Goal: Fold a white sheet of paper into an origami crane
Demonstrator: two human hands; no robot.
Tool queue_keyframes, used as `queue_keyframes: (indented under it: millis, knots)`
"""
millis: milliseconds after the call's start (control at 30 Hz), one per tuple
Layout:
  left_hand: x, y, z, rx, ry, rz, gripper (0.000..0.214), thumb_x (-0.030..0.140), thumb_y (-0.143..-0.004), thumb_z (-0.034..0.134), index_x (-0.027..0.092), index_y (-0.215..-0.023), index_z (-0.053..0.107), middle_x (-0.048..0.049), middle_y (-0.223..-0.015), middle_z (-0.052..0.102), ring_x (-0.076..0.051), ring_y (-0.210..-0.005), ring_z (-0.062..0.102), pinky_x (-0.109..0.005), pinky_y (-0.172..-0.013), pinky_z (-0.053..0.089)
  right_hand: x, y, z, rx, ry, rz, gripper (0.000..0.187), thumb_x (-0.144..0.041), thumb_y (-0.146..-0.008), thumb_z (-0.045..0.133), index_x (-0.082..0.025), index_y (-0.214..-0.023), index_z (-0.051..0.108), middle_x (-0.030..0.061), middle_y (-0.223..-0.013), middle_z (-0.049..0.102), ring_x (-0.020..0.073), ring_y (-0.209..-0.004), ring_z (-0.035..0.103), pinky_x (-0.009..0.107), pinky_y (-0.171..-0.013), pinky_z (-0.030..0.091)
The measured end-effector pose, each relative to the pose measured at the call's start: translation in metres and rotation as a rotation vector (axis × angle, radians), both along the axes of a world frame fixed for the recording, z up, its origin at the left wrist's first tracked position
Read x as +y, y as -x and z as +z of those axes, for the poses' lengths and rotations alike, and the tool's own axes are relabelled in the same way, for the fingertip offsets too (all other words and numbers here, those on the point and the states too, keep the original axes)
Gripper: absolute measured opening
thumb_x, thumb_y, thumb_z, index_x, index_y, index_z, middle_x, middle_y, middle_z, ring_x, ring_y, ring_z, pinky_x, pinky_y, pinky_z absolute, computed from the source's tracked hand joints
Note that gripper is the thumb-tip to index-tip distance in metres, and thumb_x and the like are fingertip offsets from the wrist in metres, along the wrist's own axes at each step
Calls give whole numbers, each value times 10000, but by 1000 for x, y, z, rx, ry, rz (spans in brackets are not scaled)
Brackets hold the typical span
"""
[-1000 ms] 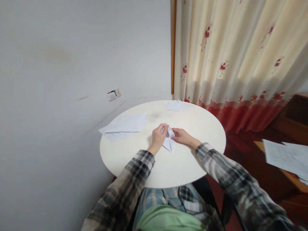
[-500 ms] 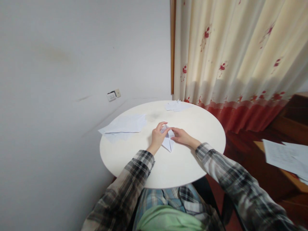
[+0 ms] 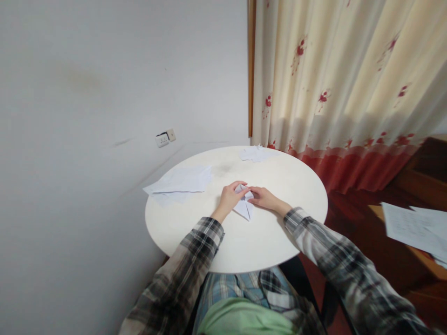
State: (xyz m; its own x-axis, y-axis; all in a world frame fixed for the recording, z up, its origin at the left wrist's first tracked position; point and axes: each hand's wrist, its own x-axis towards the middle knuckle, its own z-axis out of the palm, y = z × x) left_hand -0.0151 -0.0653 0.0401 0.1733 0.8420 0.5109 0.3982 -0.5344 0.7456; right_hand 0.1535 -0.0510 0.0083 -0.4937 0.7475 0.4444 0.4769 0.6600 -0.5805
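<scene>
A small folded white paper lies near the middle of the round white table, its point aimed toward me. My left hand pinches the paper's far end from the left, fingers curled over it. From the right, my right hand holds the same end, fingertips meeting the left hand's. Both sleeves are plaid.
A loose stack of white sheets lies at the table's left edge. More crumpled or folded paper sits at the far edge by the floral curtain. A wooden desk with papers stands to the right. A wall socket is behind.
My left hand's fingers have come down from a raised flap and now press flatter on the paper. The paper lies lower on the table. My right hand has barely moved.
</scene>
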Motion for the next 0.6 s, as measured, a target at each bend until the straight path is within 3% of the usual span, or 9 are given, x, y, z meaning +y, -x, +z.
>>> queue_keyframes:
  millis: [200, 600]
  knots:
    - [5, 2, -5, -1, 48, -55, 191, 323, -706, 598, 159, -756, 683, -45, -791, 697, -171, -753, 628, -277, -736, 476, 2, 0, -2, 1, 5, 4, 422, -184, -706, 595, -168, -1124, 541, 67, -1088, 614, 184, -961, 562, 332, -883, 401]
    - [11, 3, -11, 10, 65, -76, 208, 322, -731, 580, 160, -793, 696, -60, -849, 703, -175, -785, 637, -267, -723, 483, 1, -2, 0, -44, -2, 9, 360, -199, -741, 572, -172, -1100, 572, 57, -996, 645, 169, -863, 574, 301, -807, 419]
